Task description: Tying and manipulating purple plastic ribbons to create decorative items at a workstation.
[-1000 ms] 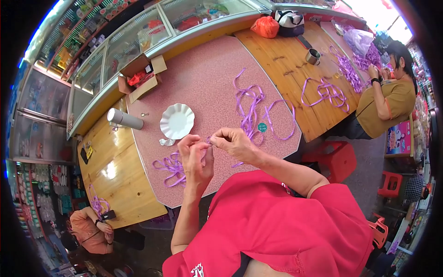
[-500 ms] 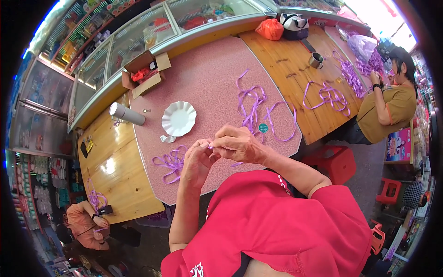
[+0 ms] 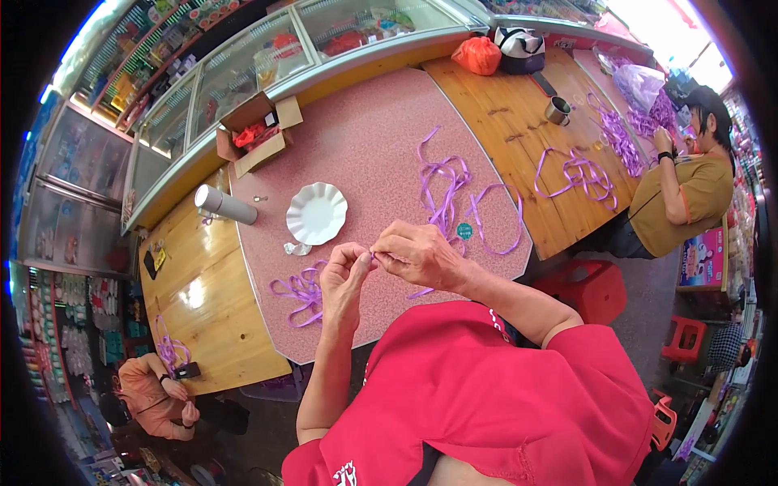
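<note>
Above the pink table, my left hand [image 3: 344, 275] and my right hand [image 3: 420, 255] meet fingertip to fingertip. Both are closed in a pinch on a small bit of purple ribbon [image 3: 374, 257], mostly hidden by the fingers. On the tabletop beside my left hand lies a loose heap of looped purple ribbon [image 3: 301, 296]. A longer tangle of purple ribbon [image 3: 444, 182] stretches away beyond my right hand, and part of it passes behind that hand. Near it is a round green sticker [image 3: 464, 231].
A white scalloped plate [image 3: 316, 214], crumpled white scrap [image 3: 297, 249], grey flask [image 3: 225, 204] and open cardboard box [image 3: 261, 138] stand on the table's left half. One person [image 3: 681, 182] handles purple ribbon at the right; another [image 3: 158, 397] sits lower left. A red stool [image 3: 585, 287] is at right.
My fingers have shifted slightly at the pinch, with the left thumb now more upright. The person at lower left has brought their hands closer together.
</note>
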Demonstrator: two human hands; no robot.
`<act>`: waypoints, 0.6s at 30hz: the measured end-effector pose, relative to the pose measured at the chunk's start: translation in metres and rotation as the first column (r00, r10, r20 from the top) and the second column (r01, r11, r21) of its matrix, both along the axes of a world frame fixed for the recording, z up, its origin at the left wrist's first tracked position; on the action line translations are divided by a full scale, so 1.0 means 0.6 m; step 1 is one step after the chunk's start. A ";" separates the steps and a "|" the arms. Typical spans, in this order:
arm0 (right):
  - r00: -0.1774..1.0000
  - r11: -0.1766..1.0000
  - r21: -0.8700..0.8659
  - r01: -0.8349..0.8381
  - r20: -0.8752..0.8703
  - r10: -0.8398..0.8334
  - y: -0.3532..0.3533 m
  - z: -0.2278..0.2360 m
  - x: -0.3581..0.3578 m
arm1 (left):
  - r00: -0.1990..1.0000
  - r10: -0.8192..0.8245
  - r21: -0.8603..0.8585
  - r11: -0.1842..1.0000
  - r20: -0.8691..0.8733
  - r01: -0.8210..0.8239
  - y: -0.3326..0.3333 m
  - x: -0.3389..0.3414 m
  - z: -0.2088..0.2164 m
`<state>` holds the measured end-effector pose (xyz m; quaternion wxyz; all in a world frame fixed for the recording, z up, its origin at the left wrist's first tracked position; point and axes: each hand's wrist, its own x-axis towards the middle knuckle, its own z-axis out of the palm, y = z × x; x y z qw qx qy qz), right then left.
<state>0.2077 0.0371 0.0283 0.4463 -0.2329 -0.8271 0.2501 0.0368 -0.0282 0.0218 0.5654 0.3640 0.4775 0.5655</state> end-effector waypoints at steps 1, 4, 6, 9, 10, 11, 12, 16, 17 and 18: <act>1.000 1.000 -0.002 0.000 0.000 0.000 0.001 0.001 0.000 | 1.000 0.000 -0.002 1.000 0.000 0.000 0.001 -0.001 0.002; 1.000 1.000 -0.012 0.025 0.009 -0.025 0.004 0.006 0.002 | 1.000 -0.015 0.004 1.000 -0.020 0.015 0.005 -0.002 0.010; 0.999 0.998 -0.047 0.042 0.009 -0.042 0.006 0.004 0.001 | 0.998 -0.060 0.048 0.997 0.014 0.059 0.008 -0.001 0.018; 0.999 0.987 -0.158 0.026 -0.023 -0.030 0.006 0.011 -0.002 | 0.991 -0.102 0.011 0.995 0.088 0.101 0.014 -0.005 0.018; 0.999 0.987 -0.160 0.026 -0.024 -0.030 0.007 0.010 -0.002 | 0.991 -0.102 0.009 0.995 0.088 0.102 0.015 -0.006 0.015; 0.999 0.980 -0.197 0.009 -0.032 -0.016 0.008 0.009 -0.002 | 0.989 -0.103 -0.003 0.995 0.110 0.104 0.016 -0.007 0.011; 0.999 0.972 -0.233 -0.006 -0.039 -0.003 0.009 0.008 -0.001 | 0.986 -0.105 -0.014 0.994 0.132 0.108 0.018 -0.007 0.008; 0.999 0.955 -0.294 -0.037 -0.045 0.025 0.018 0.010 0.006 | 0.990 -0.102 -0.005 0.995 0.102 0.103 0.020 -0.002 0.006; 0.998 0.946 -0.319 -0.049 -0.058 0.032 0.019 0.011 0.007 | 0.994 -0.084 0.003 0.996 0.075 0.084 0.020 0.001 0.010; 0.997 0.937 -0.343 -0.062 -0.071 0.040 0.020 0.012 0.008 | 0.997 -0.065 0.013 0.998 0.046 0.065 0.021 0.002 0.013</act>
